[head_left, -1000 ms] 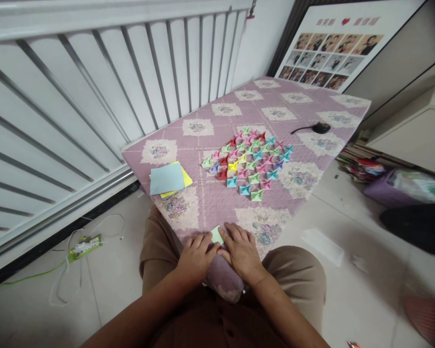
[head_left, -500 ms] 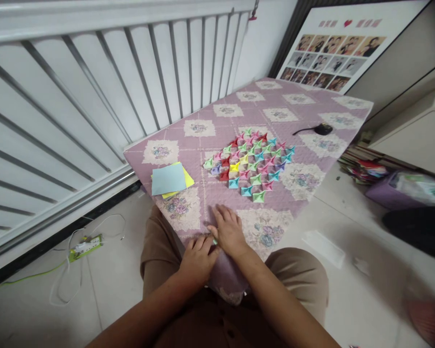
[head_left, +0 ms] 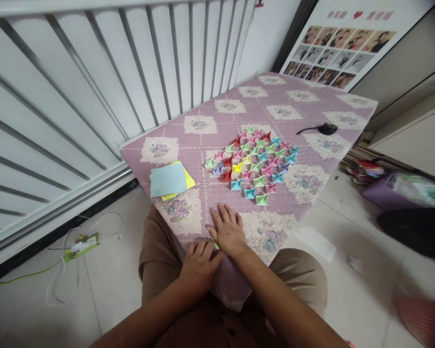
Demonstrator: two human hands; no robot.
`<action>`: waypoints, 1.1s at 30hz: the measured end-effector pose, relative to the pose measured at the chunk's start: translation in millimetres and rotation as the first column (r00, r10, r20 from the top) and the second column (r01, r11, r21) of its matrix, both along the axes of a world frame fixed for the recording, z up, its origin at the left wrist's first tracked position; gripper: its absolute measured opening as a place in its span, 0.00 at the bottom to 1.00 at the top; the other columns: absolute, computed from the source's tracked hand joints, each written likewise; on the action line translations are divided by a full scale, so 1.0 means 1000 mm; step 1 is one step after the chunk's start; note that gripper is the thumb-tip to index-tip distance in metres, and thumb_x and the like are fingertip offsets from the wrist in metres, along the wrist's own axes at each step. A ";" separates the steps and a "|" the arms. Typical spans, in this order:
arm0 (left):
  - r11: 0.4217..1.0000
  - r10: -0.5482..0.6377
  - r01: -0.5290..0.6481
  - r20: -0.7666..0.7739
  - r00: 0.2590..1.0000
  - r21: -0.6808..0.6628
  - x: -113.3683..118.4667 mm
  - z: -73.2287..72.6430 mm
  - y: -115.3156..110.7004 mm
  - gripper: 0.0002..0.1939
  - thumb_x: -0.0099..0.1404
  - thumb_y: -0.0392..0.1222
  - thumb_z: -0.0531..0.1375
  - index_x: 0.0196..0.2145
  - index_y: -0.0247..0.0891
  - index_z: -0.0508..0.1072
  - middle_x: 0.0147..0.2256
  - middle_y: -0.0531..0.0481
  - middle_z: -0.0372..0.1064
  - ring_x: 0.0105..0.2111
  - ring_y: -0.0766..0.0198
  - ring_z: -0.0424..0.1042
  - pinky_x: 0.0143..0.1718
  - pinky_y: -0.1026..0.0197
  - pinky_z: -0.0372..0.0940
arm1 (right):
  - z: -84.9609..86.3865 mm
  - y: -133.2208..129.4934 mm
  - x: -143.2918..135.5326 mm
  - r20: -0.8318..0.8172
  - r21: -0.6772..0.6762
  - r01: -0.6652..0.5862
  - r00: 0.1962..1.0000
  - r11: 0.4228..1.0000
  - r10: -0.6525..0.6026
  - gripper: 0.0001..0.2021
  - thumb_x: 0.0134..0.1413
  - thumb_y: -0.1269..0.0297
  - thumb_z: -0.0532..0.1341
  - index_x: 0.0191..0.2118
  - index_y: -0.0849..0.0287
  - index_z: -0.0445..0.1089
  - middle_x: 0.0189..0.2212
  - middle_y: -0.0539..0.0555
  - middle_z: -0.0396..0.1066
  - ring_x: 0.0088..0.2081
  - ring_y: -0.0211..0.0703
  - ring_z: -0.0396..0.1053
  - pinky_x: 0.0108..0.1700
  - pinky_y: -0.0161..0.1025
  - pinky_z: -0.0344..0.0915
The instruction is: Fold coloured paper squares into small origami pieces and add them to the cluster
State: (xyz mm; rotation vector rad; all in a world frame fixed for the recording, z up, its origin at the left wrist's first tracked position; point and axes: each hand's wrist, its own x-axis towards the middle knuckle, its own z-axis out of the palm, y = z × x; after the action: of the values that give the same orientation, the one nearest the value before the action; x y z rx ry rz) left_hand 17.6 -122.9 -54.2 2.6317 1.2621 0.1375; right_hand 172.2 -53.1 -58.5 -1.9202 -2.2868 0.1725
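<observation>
My right hand (head_left: 227, 230) lies flat near the front edge of the table, fingers spread on the purple cloth. Just below and left of it, my left hand (head_left: 200, 263) rests palm down with its fingers close together. A small light-green paper piece (head_left: 216, 246) shows between the two hands, mostly hidden by them. Farther back stand several folded paper pieces (head_left: 261, 181) in many colours, set in slanting rows. Blue paper sheets (head_left: 168, 180) lie over yellow sheets (head_left: 189, 181) at the left of the table.
A black object with a cable (head_left: 327, 128) lies on the floral tablecloth (head_left: 217, 140) at the back right. A white radiator (head_left: 94, 72) borders the left side. A photo board (head_left: 329, 48) leans behind. On the floor is a power strip (head_left: 82, 246).
The view has shifted slightly. My right hand's fingers are spread a little wider and lie flatter; my left hand has barely moved beside the green paper.
</observation>
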 end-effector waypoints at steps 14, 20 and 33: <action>0.999 0.013 -0.014 0.012 1.000 0.051 -0.002 0.002 0.000 0.20 0.69 0.46 0.49 0.58 0.51 0.61 0.58 0.47 0.60 0.55 0.52 0.57 0.53 0.47 0.54 | -0.001 0.011 0.005 0.060 0.006 0.016 0.998 1.000 -0.016 0.24 0.62 0.52 0.51 0.61 0.51 0.57 0.64 0.56 0.53 0.62 0.53 0.48 0.55 0.52 0.50; 0.994 0.021 -0.020 0.000 1.000 0.111 -0.003 -0.006 -0.002 0.21 0.69 0.40 0.50 0.59 0.39 0.61 0.57 0.43 0.61 0.55 0.55 0.57 0.53 0.52 0.53 | 0.000 0.009 0.004 0.060 0.021 0.028 0.998 0.999 -0.030 0.24 0.62 0.52 0.50 0.62 0.52 0.57 0.64 0.56 0.52 0.62 0.53 0.47 0.56 0.52 0.49; 0.990 0.018 -0.011 -0.045 0.999 0.143 -0.001 0.001 -0.001 0.20 0.70 0.40 0.48 0.58 0.39 0.62 0.57 0.44 0.60 0.53 0.54 0.58 0.48 0.51 0.55 | 0.001 0.007 0.004 0.047 0.024 0.030 0.998 0.999 -0.032 0.24 0.63 0.52 0.48 0.62 0.52 0.57 0.64 0.55 0.52 0.62 0.52 0.47 0.56 0.52 0.49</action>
State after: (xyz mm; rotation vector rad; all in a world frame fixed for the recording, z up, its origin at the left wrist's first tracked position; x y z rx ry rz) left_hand 16.7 -123.7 -53.3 2.7612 1.3336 0.1769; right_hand 176.1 -46.1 -57.6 -1.9676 -2.2765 0.0966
